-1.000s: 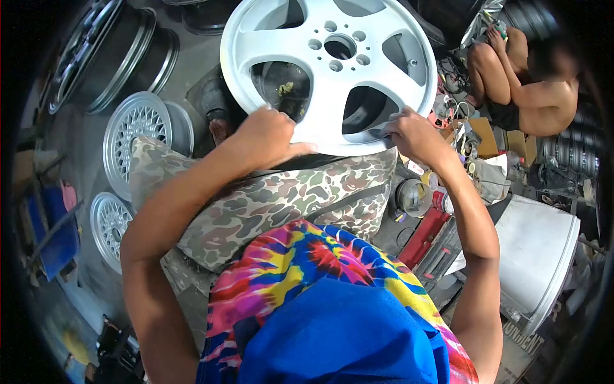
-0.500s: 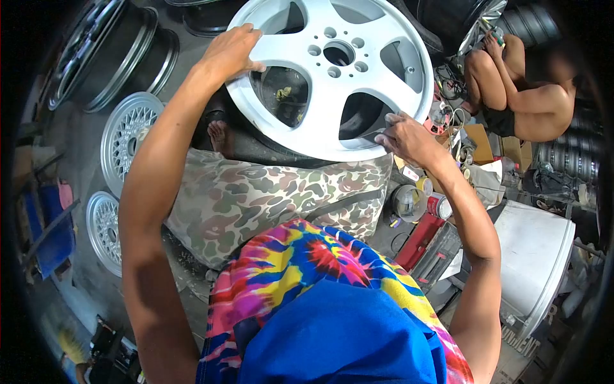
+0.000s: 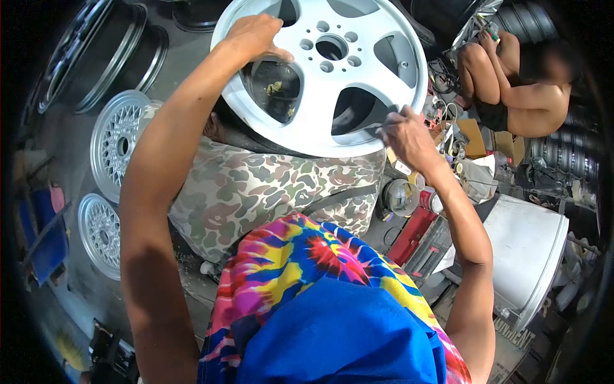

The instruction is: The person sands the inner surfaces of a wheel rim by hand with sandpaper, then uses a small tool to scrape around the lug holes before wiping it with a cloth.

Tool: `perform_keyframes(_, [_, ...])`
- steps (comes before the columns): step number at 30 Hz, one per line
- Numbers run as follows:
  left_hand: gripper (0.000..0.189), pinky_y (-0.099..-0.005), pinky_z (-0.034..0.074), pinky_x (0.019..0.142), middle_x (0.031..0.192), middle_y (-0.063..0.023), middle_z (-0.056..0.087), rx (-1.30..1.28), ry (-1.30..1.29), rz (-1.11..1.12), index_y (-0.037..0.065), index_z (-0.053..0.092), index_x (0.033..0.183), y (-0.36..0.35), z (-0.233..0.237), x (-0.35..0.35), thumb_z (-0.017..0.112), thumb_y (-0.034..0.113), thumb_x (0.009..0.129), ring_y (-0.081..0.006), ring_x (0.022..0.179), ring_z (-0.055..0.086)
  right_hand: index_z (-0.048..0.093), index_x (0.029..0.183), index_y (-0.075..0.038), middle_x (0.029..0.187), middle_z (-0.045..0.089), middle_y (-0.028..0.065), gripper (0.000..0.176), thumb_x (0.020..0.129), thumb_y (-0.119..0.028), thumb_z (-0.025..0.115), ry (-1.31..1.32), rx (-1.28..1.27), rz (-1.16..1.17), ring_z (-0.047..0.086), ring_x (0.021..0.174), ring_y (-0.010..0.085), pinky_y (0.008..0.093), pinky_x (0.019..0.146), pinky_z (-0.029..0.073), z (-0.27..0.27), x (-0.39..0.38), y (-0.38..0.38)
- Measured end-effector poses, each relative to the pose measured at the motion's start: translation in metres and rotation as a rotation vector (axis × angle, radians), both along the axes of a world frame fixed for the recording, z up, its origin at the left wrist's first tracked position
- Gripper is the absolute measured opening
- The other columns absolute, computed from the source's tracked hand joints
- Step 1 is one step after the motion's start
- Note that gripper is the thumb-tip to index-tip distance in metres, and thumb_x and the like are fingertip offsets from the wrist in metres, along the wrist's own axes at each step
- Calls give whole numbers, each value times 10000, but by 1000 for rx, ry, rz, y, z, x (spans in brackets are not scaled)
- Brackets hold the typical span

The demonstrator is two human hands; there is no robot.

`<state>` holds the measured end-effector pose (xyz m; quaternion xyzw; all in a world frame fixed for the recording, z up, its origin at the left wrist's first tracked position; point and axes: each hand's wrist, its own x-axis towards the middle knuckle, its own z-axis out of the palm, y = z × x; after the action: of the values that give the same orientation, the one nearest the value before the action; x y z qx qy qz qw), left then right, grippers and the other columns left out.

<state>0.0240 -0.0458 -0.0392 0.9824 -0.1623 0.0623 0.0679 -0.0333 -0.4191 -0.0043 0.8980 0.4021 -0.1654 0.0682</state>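
A white five-spoke car wheel rim (image 3: 318, 96) lies tilted in front of me, above a dark tire (image 3: 256, 137). My left hand (image 3: 252, 40) straddles its left spoke, thumb on one side and fingers on the other, gripping it. At the rim's lower right edge is my right hand (image 3: 412, 141), with curled fingers pressed to the lip. Something greyish shows at those fingertips, too blurred to name. Camouflage cloth (image 3: 275, 185) covers the area between the rim and my body.
Silver mesh wheels (image 3: 118, 146) stand at left, below darker rims (image 3: 109, 61). A person (image 3: 524, 96) crouches at upper right near stacked tires (image 3: 566, 150). A red toolbox (image 3: 412, 233), a clear jar (image 3: 401, 197) and a white drum (image 3: 521, 240) are to my right.
My left hand has slid inward along the spoke, toward the hub. My right hand has shifted slightly along the lip. The whole view has moved a little, with the rim appearing further up and left.
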Motion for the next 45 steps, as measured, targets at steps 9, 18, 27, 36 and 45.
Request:
perform_keyframes(9, [555,-483,540,811,862,-250,709,59,135,198,-55,732,842,3,15,-6,646,491,892,-424,875,687,732,874,-22,1012,697,165,283,945,-277,633,143,278,67,583,931,358,435,897,484,-32,1,11])
perform_keyframes(18, [849,-484,567,732,784,-246,705,50,66,222,-63,732,807,17,3,5,517,757,861,-398,757,712,709,847,-14,710,659,187,362,981,-332,599,365,351,16,665,703,398,470,658,544,-30,-4,43])
perform_keyframes(27, [431,-473,517,875,1015,-254,692,-197,126,487,-14,732,966,21,48,-9,647,403,894,-396,988,665,709,731,-20,726,683,211,413,887,-399,662,129,376,152,685,744,416,460,651,548,-73,14,40])
perform_keyframes(36, [538,-458,483,993,1221,-226,634,-163,48,660,57,631,1223,82,-4,-6,715,399,816,-388,1170,598,750,764,-60,752,691,229,299,906,-297,637,356,287,-10,705,716,371,474,628,527,-64,19,47])
perform_keyframes(45, [614,-461,482,1000,1224,-254,643,-174,177,695,11,595,1248,67,8,1,711,444,829,-391,1183,601,759,830,-45,834,647,114,343,958,-336,631,-46,487,-100,598,666,262,409,638,495,-16,8,-2])
